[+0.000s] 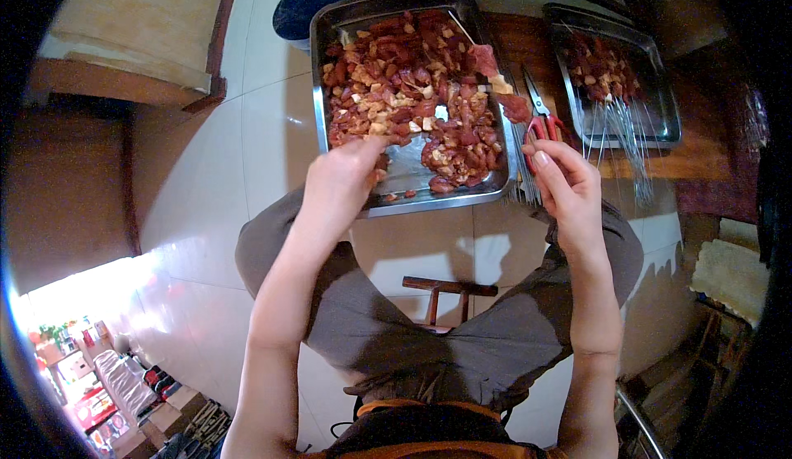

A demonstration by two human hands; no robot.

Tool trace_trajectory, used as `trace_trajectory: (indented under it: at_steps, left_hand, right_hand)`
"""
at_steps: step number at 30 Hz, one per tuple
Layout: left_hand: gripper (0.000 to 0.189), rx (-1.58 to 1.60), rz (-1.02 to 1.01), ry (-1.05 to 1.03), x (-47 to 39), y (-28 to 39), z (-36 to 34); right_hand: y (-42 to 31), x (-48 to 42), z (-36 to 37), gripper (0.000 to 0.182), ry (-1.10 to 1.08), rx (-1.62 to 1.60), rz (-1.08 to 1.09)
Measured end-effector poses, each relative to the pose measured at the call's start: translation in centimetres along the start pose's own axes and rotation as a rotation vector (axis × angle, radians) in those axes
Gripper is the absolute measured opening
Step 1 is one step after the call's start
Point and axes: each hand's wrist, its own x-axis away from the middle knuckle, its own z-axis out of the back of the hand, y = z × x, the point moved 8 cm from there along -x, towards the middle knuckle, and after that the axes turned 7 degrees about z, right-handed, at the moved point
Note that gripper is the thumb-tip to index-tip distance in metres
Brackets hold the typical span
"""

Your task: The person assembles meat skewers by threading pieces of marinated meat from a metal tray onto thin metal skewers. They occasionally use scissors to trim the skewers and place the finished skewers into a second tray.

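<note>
In front of me a deep metal tray (416, 165) holds many pieces of raw red meat (396, 44) mixed with pale, fatty chunks. My left hand (343, 177) reaches over its near left edge, fingertips against the meat; whether they pinch a piece is hidden. My right hand (566, 180) grips the lower end of a thin skewer (461, 28) between thumb and fingers. Threaded on that skewer are a red piece of meat (482, 60), a pale chunk (500, 85) and another red piece (513, 109). The skewer's tip points up and left over the tray's right side.
Red-handled scissors (539, 109) lie on the wooden bench (516, 32) right of the tray. Loose metal skewers (526, 188) lie near my right hand. A second metal tray (665, 106) holds several loaded skewers (619, 115), their bare ends over its near rim. A dark round stool (308, 7) stands behind left.
</note>
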Motion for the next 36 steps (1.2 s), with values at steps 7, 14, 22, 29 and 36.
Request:
trace_trajectory:
  at_steps: [7, 14, 22, 29, 36]
  left_hand:
    - [0.035, -0.082, -0.154, 0.043, 0.8, 1.6, -2.6]
    - [0.035, 0.192, -0.242, -0.009, -0.2, 3.3, -2.6]
    - [0.034, 0.495, -0.112, -0.317, -0.2, 4.0, -4.1]
    - [0.034, 0.586, -0.230, -0.424, -0.6, 5.3, -3.9]
    - [0.019, 0.863, -0.018, -0.410, -1.5, 3.7, -3.6]
  right_hand:
    - [-0.1, -0.3, -0.1, 0.018, -0.009, -0.015, -0.003]
    - [0.2, -0.1, -0.7, 0.019, -0.040, -0.054, -0.018]
    - [0.1, 0.1, -0.5, 0.019, -0.033, -0.051, -0.020]
    - [0.0, 0.1, -0.6, 0.019, -0.043, -0.051, -0.014]
    - [0.1, 0.4, -0.7, 0.018, -0.056, -0.027, -0.038]
